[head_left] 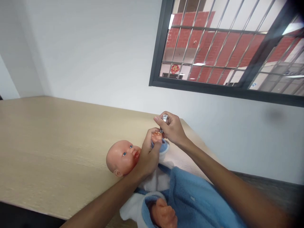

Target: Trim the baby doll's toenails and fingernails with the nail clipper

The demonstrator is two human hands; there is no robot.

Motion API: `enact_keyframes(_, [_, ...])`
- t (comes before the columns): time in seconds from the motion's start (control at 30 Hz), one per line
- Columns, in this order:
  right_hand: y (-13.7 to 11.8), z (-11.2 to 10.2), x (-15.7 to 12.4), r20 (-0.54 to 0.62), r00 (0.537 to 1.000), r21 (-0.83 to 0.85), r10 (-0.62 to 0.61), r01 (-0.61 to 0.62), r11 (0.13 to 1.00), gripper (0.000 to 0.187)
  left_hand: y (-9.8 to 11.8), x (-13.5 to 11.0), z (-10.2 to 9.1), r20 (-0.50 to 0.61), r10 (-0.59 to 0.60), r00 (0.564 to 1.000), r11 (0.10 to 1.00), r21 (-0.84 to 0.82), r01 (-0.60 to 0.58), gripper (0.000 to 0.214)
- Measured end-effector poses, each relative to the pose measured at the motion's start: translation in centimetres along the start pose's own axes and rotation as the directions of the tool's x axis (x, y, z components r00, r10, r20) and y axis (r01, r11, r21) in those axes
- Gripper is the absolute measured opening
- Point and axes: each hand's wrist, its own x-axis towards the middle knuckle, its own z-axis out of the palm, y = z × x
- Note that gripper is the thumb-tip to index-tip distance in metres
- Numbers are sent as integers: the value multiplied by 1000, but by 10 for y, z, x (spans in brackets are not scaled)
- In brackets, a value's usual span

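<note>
A baby doll [123, 155] in a blue and white fleece outfit [190, 190] lies on its back on the table. My left hand [151, 150] is closed around the doll's far hand [157, 136], with that hand's small fingers facing up. Between the thumb and fingers of my right hand [174, 128] is a silver nail clipper [164, 118]. Its lower end is at the doll's fingertips; whether it touches them I cannot tell. The doll's other hand [163, 213] sticks out of its sleeve near the bottom of the view.
The light wood table [59, 142] reaches to a white wall [95, 47] behind. A dark-framed window [197, 85] with metal bars is at the upper right. The table's right edge runs close beside my right forearm.
</note>
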Motion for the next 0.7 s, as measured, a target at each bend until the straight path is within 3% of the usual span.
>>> enact_keyframes(0.27, [6,-1,1,-40,997,-67,-64,61,996,34,2,0,0,-5,-15,1000,1000,20,15,15])
enact_keyframes(0.7, [1,1,-1,-52,992,-106,-119,113,988,37,1,0,0,-14,1,1000,1000,6,-1,16])
